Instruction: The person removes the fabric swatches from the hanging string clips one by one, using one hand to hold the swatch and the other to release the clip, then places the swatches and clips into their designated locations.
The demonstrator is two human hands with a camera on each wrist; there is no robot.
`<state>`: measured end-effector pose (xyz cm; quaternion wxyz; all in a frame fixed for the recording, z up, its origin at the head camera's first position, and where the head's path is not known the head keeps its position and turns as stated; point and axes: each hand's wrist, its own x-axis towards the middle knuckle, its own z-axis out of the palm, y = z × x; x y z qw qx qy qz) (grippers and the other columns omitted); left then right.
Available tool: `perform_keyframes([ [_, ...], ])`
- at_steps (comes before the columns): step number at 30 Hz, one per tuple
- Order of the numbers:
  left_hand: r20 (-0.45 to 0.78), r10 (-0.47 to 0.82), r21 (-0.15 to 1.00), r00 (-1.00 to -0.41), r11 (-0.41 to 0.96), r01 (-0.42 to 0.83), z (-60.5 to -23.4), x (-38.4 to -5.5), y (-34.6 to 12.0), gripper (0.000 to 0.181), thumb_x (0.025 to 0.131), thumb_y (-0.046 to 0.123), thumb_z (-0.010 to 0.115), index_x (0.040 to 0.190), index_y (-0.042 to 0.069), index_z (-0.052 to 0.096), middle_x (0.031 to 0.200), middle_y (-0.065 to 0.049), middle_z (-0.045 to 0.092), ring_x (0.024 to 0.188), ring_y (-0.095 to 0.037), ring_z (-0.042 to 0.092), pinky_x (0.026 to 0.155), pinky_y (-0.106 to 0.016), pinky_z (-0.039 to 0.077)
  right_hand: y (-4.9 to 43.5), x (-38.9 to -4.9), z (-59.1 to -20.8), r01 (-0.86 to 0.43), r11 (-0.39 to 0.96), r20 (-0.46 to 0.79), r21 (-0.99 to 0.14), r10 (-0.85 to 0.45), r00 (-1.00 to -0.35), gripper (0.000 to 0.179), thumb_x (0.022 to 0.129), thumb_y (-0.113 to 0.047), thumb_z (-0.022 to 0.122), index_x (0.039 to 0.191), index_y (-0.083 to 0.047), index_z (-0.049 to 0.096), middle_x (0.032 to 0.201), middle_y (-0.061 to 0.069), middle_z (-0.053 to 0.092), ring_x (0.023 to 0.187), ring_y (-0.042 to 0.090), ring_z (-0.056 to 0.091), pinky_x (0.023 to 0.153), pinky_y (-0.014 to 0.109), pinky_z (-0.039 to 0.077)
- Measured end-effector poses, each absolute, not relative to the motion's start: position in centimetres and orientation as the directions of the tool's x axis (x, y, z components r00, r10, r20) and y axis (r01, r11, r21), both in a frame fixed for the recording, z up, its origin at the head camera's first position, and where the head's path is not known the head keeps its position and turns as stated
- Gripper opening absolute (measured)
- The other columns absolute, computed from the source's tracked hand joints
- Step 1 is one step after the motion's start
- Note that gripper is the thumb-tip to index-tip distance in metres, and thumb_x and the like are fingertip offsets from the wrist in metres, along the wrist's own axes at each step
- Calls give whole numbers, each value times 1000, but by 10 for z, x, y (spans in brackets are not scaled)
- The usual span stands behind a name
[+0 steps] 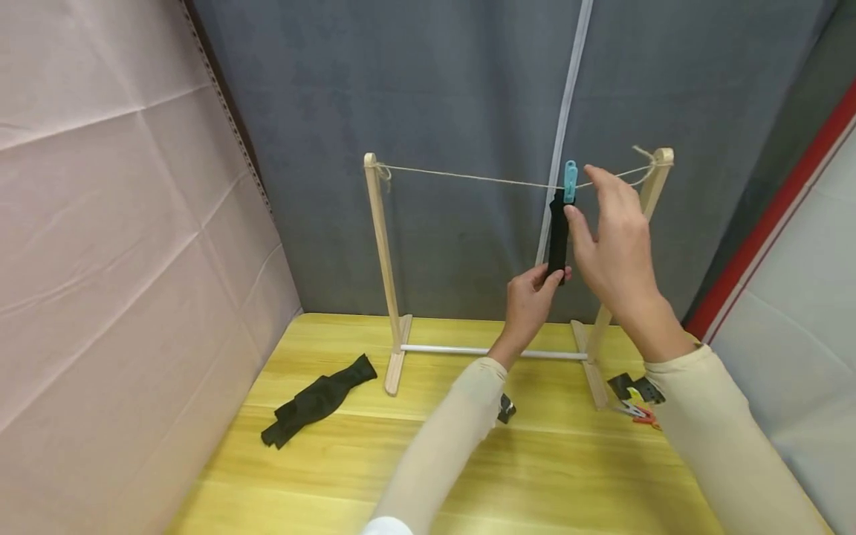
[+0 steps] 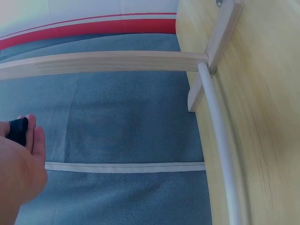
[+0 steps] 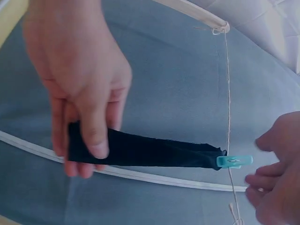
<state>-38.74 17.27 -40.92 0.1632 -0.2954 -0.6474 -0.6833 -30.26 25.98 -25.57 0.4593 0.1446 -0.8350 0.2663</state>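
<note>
A black sock [image 1: 558, 236] hangs lengthwise from a string [image 1: 461, 176], its upper end clipped by a light blue clothespin [image 1: 570, 182]. My left hand [image 1: 527, 305] pinches the sock's lower end between thumb and fingers. In the left wrist view, that dark end [image 2: 18, 131] shows inside the left hand [image 2: 21, 164]. Just right of the clothespin is my right hand [image 1: 618, 249], its thumb and fingers spread apart with nothing between them. The right wrist view shows the clothespin [image 3: 234, 161] across the string, near the right hand's fingertips.
The string is tied between two wooden posts [image 1: 383, 253], joined low down by a white rod [image 1: 461, 349]. Black folded socks [image 1: 321, 400] lie at left on the wooden table [image 1: 281, 490]. Clothespins [image 1: 643, 413] lie near the right foot, partly behind my sleeve. A grey curtain [image 1: 321, 148] stands behind.
</note>
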Motion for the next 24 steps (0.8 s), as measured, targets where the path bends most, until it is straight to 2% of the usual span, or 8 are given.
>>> perform_keyframes([
  [2, 608, 160, 794, -778, -117, 597, -410, -387, 173, 30, 108, 22, 62, 122, -2, 76, 115, -16, 80, 110, -16, 78, 95, -17, 58, 256, -307, -246, -446, 837, 816, -316, 0, -578, 53, 108, -17, 60, 158, -5, 46, 160, 21, 50, 153, 39, 42, 127, 56, 34],
  [4, 600, 157, 800, -784, -117, 589, -410, -387, 174, 29, 108, 22, 62, 122, 0, 76, 115, -15, 81, 109, -16, 79, 90, -14, 57, 255, -312, -238, -403, 862, 792, -306, -4, -611, 52, 109, -16, 56, 157, 0, 44, 159, 25, 49, 153, 42, 40, 128, 56, 32],
  [8, 571, 140, 821, -809, -110, 561, -411, -385, 177, 27, 108, 23, 63, 121, 4, 78, 111, -9, 82, 98, -3, 78, 75, -11, 52, 259, -324, -224, -321, 910, 738, -262, -26, -675, 49, 110, -15, 51, 155, 5, 45, 153, 31, 51, 148, 49, 43, 126, 60, 33],
  [12, 553, 139, 833, -821, -109, 543, -411, -383, 182, 26, 107, 23, 64, 119, 5, 79, 109, -7, 83, 96, 4, 75, 77, -11, 53, 266, -331, -217, -303, 918, 698, -257, -40, -715, 46, 112, -19, 50, 151, 5, 50, 148, 32, 56, 144, 51, 46, 122, 63, 34],
  [13, 553, 140, 833, -821, -116, 541, -411, -383, 183, 26, 107, 22, 64, 119, 5, 78, 109, -7, 83, 100, 3, 75, 82, -11, 55, 267, -332, -216, -310, 914, 698, -261, -43, -715, 44, 112, -20, 50, 149, 4, 53, 146, 31, 58, 143, 51, 47, 121, 63, 35],
  [16, 563, 139, 826, -815, -119, 550, -410, -382, 186, 26, 107, 22, 64, 119, 4, 78, 109, -7, 83, 101, 1, 76, 85, -13, 57, 271, -332, -214, -351, 896, 719, -272, -54, -693, 38, 110, -19, 55, 140, 5, 60, 136, 31, 65, 136, 50, 51, 117, 63, 38],
  [21, 585, 98, 808, -805, -160, 568, -406, -382, 188, 27, 107, 21, 63, 118, 0, 77, 108, -10, 83, 101, -6, 79, 91, -16, 58, 273, -330, -212, -421, 863, 777, -280, -53, -627, 30, 104, -16, 68, 127, 4, 67, 122, 28, 71, 119, 47, 59, 105, 60, 42],
  [24, 587, 97, 805, -804, -174, 567, -404, -381, 188, 28, 107, 20, 64, 119, -1, 77, 109, -11, 83, 101, -7, 79, 87, -14, 57, 275, -328, -212, -432, 855, 815, -288, -18, -579, 26, 101, -18, 73, 119, 1, 71, 115, 24, 76, 102, 40, 62, 89, 40, 46],
])
